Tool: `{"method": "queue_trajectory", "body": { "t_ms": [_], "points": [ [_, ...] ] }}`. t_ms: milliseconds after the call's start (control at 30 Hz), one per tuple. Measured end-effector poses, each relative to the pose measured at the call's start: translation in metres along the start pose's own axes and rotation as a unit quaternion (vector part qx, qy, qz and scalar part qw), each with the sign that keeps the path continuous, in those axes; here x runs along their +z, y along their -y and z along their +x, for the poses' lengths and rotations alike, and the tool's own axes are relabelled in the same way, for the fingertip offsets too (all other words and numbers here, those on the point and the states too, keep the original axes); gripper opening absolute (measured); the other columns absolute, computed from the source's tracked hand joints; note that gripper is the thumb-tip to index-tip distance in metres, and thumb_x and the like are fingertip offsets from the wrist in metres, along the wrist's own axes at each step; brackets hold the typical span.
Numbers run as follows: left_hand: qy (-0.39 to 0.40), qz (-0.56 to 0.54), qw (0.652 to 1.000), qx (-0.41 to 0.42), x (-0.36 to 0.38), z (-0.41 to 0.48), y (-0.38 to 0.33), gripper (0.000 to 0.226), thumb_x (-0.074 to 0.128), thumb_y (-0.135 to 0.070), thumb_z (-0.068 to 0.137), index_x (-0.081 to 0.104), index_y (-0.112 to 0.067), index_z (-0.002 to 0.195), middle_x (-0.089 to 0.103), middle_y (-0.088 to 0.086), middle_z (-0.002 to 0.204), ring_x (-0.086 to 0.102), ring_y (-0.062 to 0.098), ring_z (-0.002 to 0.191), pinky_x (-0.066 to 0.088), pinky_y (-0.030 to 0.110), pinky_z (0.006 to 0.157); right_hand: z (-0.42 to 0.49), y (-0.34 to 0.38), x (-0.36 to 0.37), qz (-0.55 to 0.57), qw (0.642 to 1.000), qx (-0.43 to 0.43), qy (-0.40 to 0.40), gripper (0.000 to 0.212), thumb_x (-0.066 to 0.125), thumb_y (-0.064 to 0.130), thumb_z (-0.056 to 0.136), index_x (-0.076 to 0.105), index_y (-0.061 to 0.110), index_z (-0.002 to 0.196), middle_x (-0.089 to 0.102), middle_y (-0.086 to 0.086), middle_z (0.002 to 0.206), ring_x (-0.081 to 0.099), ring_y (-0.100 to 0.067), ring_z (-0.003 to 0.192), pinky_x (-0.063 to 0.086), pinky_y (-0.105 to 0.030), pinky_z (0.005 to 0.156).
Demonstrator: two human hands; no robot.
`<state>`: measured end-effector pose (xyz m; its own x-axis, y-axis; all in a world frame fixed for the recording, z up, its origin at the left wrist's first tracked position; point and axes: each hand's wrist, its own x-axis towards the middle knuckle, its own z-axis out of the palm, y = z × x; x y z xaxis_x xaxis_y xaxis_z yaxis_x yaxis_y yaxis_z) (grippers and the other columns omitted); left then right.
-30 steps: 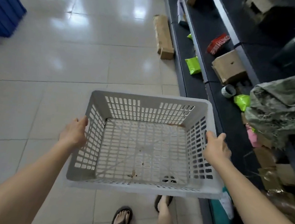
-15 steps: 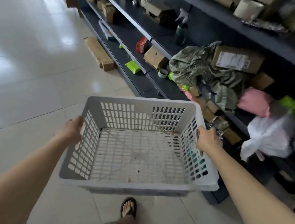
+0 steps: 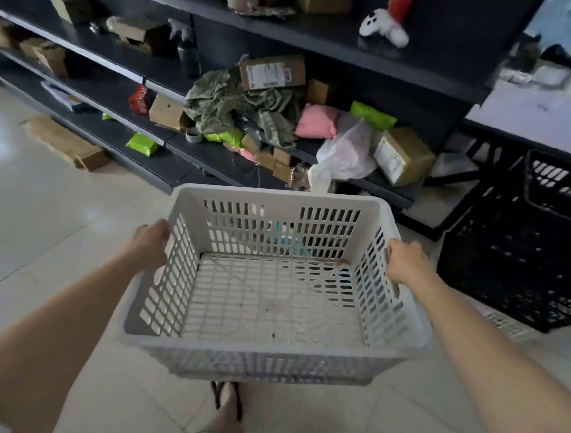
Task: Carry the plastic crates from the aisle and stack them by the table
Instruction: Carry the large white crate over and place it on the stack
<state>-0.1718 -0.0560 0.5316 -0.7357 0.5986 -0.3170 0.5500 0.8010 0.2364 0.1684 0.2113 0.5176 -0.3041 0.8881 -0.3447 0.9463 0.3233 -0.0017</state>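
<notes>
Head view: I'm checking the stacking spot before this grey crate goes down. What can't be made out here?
- Black plastic crates by the white table: cut off by the right edge, count unclear.
- Pale slatted piece beneath them: mostly hidden by the black crates.
- Fingers of the left hand and right hand: hidden under the rim of the light grey slatted plastic crate.
- Brown cardboard box: label too small to read.

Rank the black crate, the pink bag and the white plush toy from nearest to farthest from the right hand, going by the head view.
From the right hand:
1. black crate, low down, just to its right.
2. pink bag, ahead and slightly left.
3. white plush toy, higher up and farther back.
</notes>
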Motion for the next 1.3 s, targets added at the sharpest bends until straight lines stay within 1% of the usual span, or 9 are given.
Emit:
{"method": "queue_trajectory", "body": {
  "t_ms": [167, 300, 433, 533, 600, 700, 833, 1067, 1300],
  "points": [
    [0.032, 0.030, 0.995, 0.087, 0.034, -0.027, -0.082, 0.036, 0.054, 0.005, 0.077, 0.050, -0.001, 0.112, 0.054, 0.021, 0.098, 0.049, 0.031, 0.086, 0.038, 0.030, 0.069, -0.039, -0.111, 0.009, 0.009, 0.996, 0.086, 0.017, 0.015, 0.045, 0.009, 0.093, 0.047, 0.011, 0.108, 0.040, -0.018, 0.121, 0.051, -0.029, 0.076, 0.047, -0.036, 0.063],
    [0.071, 0.081, 0.982, 0.154, 0.057, -0.038, -0.157, 0.028, 0.056, 0.001, 0.079, 0.043, -0.010, 0.101, 0.050, 0.011, 0.081, 0.059, 0.036, 0.095, 0.041, 0.031, 0.068, -0.065, -0.197, 0.021, 0.039, 0.989, 0.142, 0.002, 0.019, 0.045, 0.010, 0.090, 0.049, 0.014, 0.107, 0.047, -0.016, 0.122, 0.053, -0.034, 0.104, 0.049, -0.041, 0.085],
    [0.101, 0.108, 0.965, 0.215, 0.071, -0.045, -0.245, 0.038, 0.060, -0.004, 0.079, 0.048, -0.009, 0.114, 0.052, 0.008, 0.093, 0.051, 0.028, 0.086, 0.043, 0.031, 0.071, -0.084, -0.278, 0.024, 0.053, 0.980, 0.189, 0.010, 0.023, 0.042, 0.010, 0.089, 0.050, 0.016, 0.110, 0.049, -0.018, 0.125, 0.052, -0.035, 0.112, 0.045, -0.040, 0.082],
    [0.119, 0.136, 0.946, 0.268, 0.077, -0.050, -0.315, 0.041, 0.058, -0.004, 0.081, 0.047, -0.008, 0.120, 0.057, 0.016, 0.107, 0.056, 0.033, 0.098, 0.048, 0.036, 0.077, -0.093, -0.335, 0.019, 0.056, 0.971, 0.233, 0.005, 0.029, 0.042, 0.012, 0.089, 0.050, 0.013, 0.117, 0.050, -0.020, 0.125, 0.049, -0.037, 0.117, 0.046, -0.042, 0.086],
    [0.126, 0.152, 0.933, 0.302, 0.080, -0.055, -0.363, 0.040, 0.058, -0.004, 0.082, 0.047, -0.007, 0.121, 0.058, 0.018, 0.113, 0.057, 0.034, 0.102, 0.047, 0.036, 0.078, -0.098, -0.369, 0.010, 0.060, 0.965, 0.255, 0.008, 0.028, 0.040, 0.008, 0.088, 0.048, 0.011, 0.115, 0.050, -0.021, 0.118, 0.050, -0.037, 0.111, 0.045, -0.042, 0.082],
    [0.152, 0.149, 0.920, 0.329, 0.080, -0.061, -0.432, 0.039, 0.059, 0.001, 0.082, 0.047, -0.007, 0.118, 0.053, 0.010, 0.093, 0.055, 0.030, 0.084, 0.050, 0.035, 0.060, -0.093, -0.418, -0.012, 0.051, 0.961, 0.272, 0.021, 0.013, 0.040, 0.005, 0.087, 0.042, 0.011, 0.098, 0.044, -0.018, 0.099, 0.046, -0.032, 0.087, 0.039, -0.038, 0.071],
    [0.187, 0.094, 0.917, 0.339, 0.071, -0.060, -0.520, 0.037, 0.060, 0.010, 0.079, 0.051, -0.010, 0.109, 0.049, 0.005, 0.085, 0.054, 0.019, 0.069, 0.050, 0.030, 0.050, -0.071, -0.486, -0.050, 0.021, 0.954, 0.299, 0.020, 0.014, 0.045, 0.001, 0.082, 0.049, 0.005, 0.094, 0.047, -0.014, 0.087, 0.047, -0.032, 0.082, 0.044, -0.038, 0.072],
    [0.165, 0.058, 0.916, 0.361, 0.032, -0.064, -0.647, 0.040, 0.062, 0.008, 0.078, 0.054, -0.016, 0.108, 0.055, 0.005, 0.096, 0.058, 0.021, 0.081, 0.056, 0.033, 0.064, -0.036, -0.566, -0.146, -0.015, 0.948, 0.316, -0.033, 0.004, 0.055, 0.000, 0.077, 0.056, 0.004, 0.077, 0.055, -0.016, 0.078, 0.051, -0.026, 0.065, 0.044, -0.031, 0.063],
    [0.124, 0.043, 0.933, 0.336, -0.006, -0.070, -0.751, 0.042, 0.063, 0.010, 0.077, 0.056, -0.015, 0.111, 0.055, 0.004, 0.094, 0.059, 0.021, 0.079, 0.054, 0.031, 0.065, 0.026, -0.639, -0.229, -0.043, 0.953, 0.294, -0.054, 0.019, 0.062, 0.004, 0.080, 0.067, -0.001, 0.097, 0.058, -0.013, 0.076, 0.058, -0.030, 0.076, 0.047, -0.029, 0.062]
  ]
}}
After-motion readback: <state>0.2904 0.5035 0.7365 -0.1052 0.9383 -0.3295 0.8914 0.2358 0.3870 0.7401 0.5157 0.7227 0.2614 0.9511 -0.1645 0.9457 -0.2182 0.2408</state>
